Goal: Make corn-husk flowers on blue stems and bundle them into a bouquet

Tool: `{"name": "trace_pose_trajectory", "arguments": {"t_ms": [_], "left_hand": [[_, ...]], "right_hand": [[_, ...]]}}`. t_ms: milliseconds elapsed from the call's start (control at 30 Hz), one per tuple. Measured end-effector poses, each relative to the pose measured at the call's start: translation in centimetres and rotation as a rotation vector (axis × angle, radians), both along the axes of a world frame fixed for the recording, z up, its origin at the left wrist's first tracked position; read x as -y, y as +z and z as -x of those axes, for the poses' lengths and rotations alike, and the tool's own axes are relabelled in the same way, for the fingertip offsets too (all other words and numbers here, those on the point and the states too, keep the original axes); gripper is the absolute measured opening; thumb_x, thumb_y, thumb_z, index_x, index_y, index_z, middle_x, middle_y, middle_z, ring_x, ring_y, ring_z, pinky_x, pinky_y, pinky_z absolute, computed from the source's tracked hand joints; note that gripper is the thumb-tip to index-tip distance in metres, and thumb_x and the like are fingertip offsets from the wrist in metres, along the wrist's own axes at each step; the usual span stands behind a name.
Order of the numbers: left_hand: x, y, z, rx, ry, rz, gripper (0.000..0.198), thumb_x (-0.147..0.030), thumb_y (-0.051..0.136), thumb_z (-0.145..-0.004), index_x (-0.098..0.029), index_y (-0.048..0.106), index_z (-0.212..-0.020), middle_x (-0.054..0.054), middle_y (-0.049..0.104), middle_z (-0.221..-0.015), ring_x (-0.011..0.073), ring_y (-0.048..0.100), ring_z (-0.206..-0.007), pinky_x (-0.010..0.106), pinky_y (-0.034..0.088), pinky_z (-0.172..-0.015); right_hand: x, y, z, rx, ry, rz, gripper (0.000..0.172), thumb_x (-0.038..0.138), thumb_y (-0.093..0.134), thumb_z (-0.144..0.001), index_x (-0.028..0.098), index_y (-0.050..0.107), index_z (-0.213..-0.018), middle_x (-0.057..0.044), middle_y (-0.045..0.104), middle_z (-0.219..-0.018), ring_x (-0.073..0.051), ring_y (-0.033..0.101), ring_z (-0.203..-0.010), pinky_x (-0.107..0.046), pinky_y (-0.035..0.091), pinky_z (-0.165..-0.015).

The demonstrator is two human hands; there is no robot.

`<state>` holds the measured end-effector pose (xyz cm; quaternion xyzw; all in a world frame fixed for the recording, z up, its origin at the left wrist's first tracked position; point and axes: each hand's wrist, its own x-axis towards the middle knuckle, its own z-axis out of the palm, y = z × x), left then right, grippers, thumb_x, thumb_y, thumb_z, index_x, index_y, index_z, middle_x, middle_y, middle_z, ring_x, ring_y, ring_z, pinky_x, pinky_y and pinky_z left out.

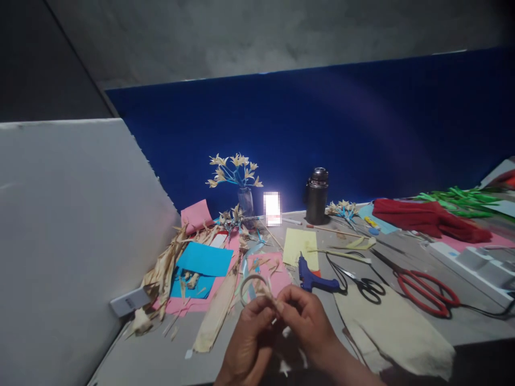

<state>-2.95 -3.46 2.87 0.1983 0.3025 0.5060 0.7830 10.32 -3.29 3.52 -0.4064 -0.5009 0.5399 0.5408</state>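
My left hand (247,338) and my right hand (308,319) meet at the near edge of the table, both pinched on a small curled strip of pale dried husk (257,287) that loops up above the fingers. Just beyond them lie a pink paper sheet (271,273) with husk bits and a blue glue gun (311,279). A long husk strip (219,316) lies to the left of my hands.
Black scissors (368,287) and red-handled scissors (426,292) lie right of the glue gun, near a cream sheet (398,332). Blue paper (203,260) and husk scraps sit left. A vase of husk flowers (237,179), a dark flask (317,195) and red cloth (430,220) stand behind. A white board (68,241) walls the left.
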Motion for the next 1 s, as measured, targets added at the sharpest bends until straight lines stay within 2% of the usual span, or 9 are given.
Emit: {"name": "trace_pose_trajectory", "arguments": {"t_ms": [100, 167, 233, 300, 433, 567, 767, 900, 1000], "left_hand": [[1.4, 0.7, -0.2, -0.113, 0.016, -0.052, 0.038, -0.026, 0.09, -0.06, -0.015, 0.073, -0.092, 0.002, 0.067, -0.073, 0.0108, 0.059, -0.064, 0.022, 0.045, -0.064], [2.5, 1.1, -0.4, -0.203, 0.042, -0.124, 0.027, -0.033, 0.086, -0.068, -0.014, 0.07, -0.078, 0.0, 0.06, -0.058, 0.0097, 0.054, -0.056, 0.023, 0.043, -0.06], [3.5, 1.4, -0.8, -0.227, 0.088, -0.2, 0.033, -0.042, 0.076, -0.077, -0.015, 0.064, -0.065, -0.004, 0.049, -0.046, 0.0096, 0.046, -0.049, 0.024, 0.041, -0.057], [4.4, 1.5, -1.2, -0.293, 0.115, -0.272, 0.037, -0.047, 0.07, -0.082, -0.015, 0.065, -0.065, -0.002, 0.052, -0.047, 0.0108, 0.049, -0.051, 0.026, 0.042, -0.059], [6.2, 1.7, -2.2, -0.352, 0.144, -0.348, 0.023, -0.032, 0.083, -0.07, -0.015, 0.075, -0.085, 0.001, 0.066, -0.067, 0.0097, 0.053, -0.061, 0.024, 0.042, -0.063], [7.9, 1.7, -2.4, -0.296, 0.134, -0.408, 0.021, -0.032, 0.083, -0.069, -0.016, 0.077, -0.08, 0.001, 0.064, -0.069, 0.0094, 0.05, -0.063, 0.023, 0.042, -0.062], [8.7, 1.2, -0.9, -0.354, 0.145, -0.416, 0.023, -0.032, 0.087, -0.063, -0.016, 0.078, -0.076, 0.002, 0.066, -0.071, 0.0117, 0.054, -0.065, 0.024, 0.045, -0.064], [8.5, 0.6, 0.2, -0.415, 0.08, -0.397, 0.018, -0.025, 0.087, -0.063, -0.015, 0.074, -0.071, 0.001, 0.062, -0.069, 0.0128, 0.056, -0.069, 0.024, 0.046, -0.068], [7.6, 0.1, 0.5, -0.419, 0.031, -0.334, 0.022, -0.025, 0.087, -0.065, -0.014, 0.068, -0.066, -0.001, 0.057, -0.066, 0.0099, 0.051, -0.063, 0.021, 0.043, -0.061]], "right_hand": [[0.4, 0.2, -0.9, -0.14, -0.088, 0.093, 0.033, 0.045, 0.068, -0.079, 0.018, 0.055, -0.066, 0.006, 0.043, -0.053, -0.008, 0.034, -0.048, -0.022, 0.027, -0.048], [1.2, 0.5, -1.4, -0.228, -0.135, 0.097, 0.034, 0.045, 0.07, -0.078, 0.018, 0.053, -0.066, 0.008, 0.037, -0.051, -0.007, 0.026, -0.047, -0.022, 0.02, -0.046], [2.6, 0.8, -1.7, -0.262, -0.143, 0.065, 0.033, 0.044, 0.072, -0.078, 0.017, 0.056, -0.068, 0.009, 0.036, -0.052, -0.007, 0.025, -0.047, -0.022, 0.018, -0.047], [4.5, 1.0, -1.8, -0.234, -0.132, 0.029, 0.03, 0.042, 0.072, -0.079, 0.016, 0.059, -0.07, 0.008, 0.038, -0.052, -0.007, 0.026, -0.048, -0.022, 0.02, -0.047], [8.1, 1.3, -1.5, -0.136, -0.124, -0.051, 0.029, 0.043, 0.071, -0.081, 0.017, 0.063, -0.07, 0.005, 0.049, -0.057, -0.008, 0.036, -0.051, -0.022, 0.03, -0.05], [10.0, 1.3, -1.4, -0.083, -0.114, -0.098, 0.028, 0.043, 0.072, -0.08, 0.017, 0.065, -0.071, 0.001, 0.059, -0.063, -0.012, 0.049, -0.058, -0.025, 0.043, -0.059], [10.6, 1.4, -1.5, -0.093, -0.043, -0.074, 0.024, 0.04, 0.075, -0.078, 0.017, 0.07, -0.072, -0.003, 0.071, -0.072, -0.017, 0.063, -0.07, -0.029, 0.05, -0.071], [10.3, 1.2, -1.5, -0.144, 0.023, 0.079, 0.02, 0.035, 0.079, -0.07, 0.017, 0.07, -0.066, 0.001, 0.068, -0.062, -0.013, 0.058, -0.058, -0.026, 0.046, -0.062], [9.3, 0.8, -1.5, -0.128, 0.089, 0.157, 0.015, 0.032, 0.077, -0.073, 0.02, 0.072, -0.064, 0.002, 0.067, -0.061, -0.013, 0.054, -0.056, -0.026, 0.043, -0.059]]}}
